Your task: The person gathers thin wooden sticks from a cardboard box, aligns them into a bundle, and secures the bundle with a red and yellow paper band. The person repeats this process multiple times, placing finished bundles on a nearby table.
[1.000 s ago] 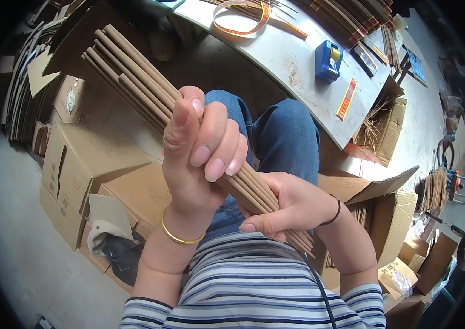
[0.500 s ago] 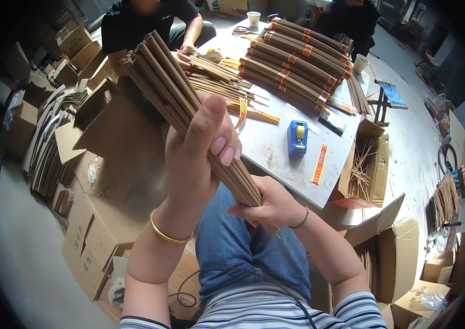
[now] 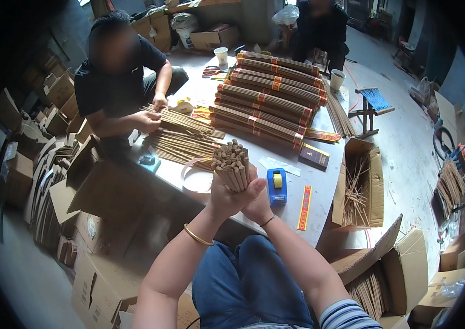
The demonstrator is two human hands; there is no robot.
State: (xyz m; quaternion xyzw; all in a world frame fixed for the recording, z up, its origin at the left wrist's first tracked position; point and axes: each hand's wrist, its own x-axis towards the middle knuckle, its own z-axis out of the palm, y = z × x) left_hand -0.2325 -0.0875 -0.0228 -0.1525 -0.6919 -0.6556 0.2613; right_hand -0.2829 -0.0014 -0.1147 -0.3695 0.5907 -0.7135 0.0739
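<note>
A bundle of brown incense sticks (image 3: 231, 163) is gripped over the near side of the table, its blunt ends pointing up at me. My left hand (image 3: 223, 198) is wrapped round it from the left, a gold bangle at the wrist. Close against it, my right hand (image 3: 256, 204) is closed round the bundle too; its fingers are partly hidden. The bundle's lower part is out of sight behind my hands. To the right of them stand a blue tape dispenser (image 3: 277, 187) and a red and yellow label strip (image 3: 304, 207).
Banded incense bundles (image 3: 268, 90) are stacked on the table (image 3: 320, 186). Loose sticks (image 3: 180, 148) lie at left, where a co-worker's hands (image 3: 153, 118) handle some. Cups, scissors (image 3: 213, 71) and a dark box (image 3: 314, 157) are there too. Cardboard boxes (image 3: 372, 186) flank the table.
The bundle has swung from a slant toward the upper left to end-on, its tips facing me. My hands have come together on it. The view has shifted, showing more of the far side.
</note>
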